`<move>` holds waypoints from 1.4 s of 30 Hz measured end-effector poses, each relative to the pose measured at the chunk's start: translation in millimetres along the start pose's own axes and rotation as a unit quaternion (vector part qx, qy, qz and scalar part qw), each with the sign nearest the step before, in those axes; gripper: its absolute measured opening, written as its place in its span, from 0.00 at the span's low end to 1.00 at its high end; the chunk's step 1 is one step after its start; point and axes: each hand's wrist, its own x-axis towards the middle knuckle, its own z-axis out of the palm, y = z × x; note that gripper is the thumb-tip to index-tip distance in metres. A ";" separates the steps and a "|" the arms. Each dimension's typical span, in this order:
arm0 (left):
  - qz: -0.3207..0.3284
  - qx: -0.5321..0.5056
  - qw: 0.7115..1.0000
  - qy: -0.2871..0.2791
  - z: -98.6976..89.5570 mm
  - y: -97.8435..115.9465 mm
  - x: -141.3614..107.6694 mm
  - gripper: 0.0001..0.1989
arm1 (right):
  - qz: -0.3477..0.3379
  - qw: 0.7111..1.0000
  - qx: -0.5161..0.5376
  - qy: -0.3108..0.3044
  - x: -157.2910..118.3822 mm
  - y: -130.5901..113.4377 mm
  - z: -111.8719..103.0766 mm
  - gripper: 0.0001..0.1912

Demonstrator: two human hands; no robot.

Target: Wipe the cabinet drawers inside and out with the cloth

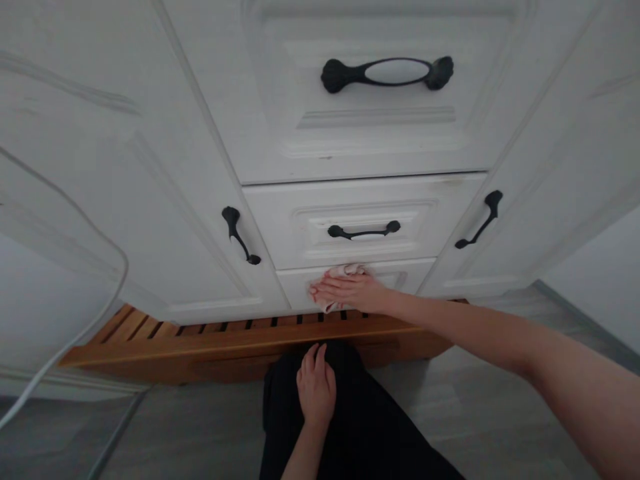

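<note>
My right hand reaches forward and presses a small pinkish-white cloth flat against the front of the lowest white drawer. The fingers lie together over the cloth, pointing left. My left hand rests palm down on my knee in black trousers, holding nothing. Above the lowest drawer sit a middle drawer with a black handle and a top drawer with a larger black handle.
White cabinet doors stand on either side, each with a black handle. A slatted wooden platform lies at the cabinet's foot on the grey floor. A white cable runs down at the left.
</note>
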 end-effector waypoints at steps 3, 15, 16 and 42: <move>0.008 0.000 1.000 0.003 -0.3 -2.9 -1.3 0.21 | 0.038 0.998 0.047 -0.016 -54.0 12.4 -14.8 0.33; 0.009 0.007 1.000 0.023 8.6 -4.7 -6.4 0.21 | 0.252 0.965 -0.013 -0.074 -205.3 -30.8 18.2 0.42; 0.010 0.007 1.000 0.023 8.9 -4.3 -6.4 0.21 | 0.274 0.959 -0.011 -0.068 -205.3 -47.1 30.6 0.41; 0.007 0.004 1.000 0.024 7.2 -1.5 -4.2 0.21 | 0.210 0.956 0.199 -0.051 -162.6 -42.8 46.2 0.33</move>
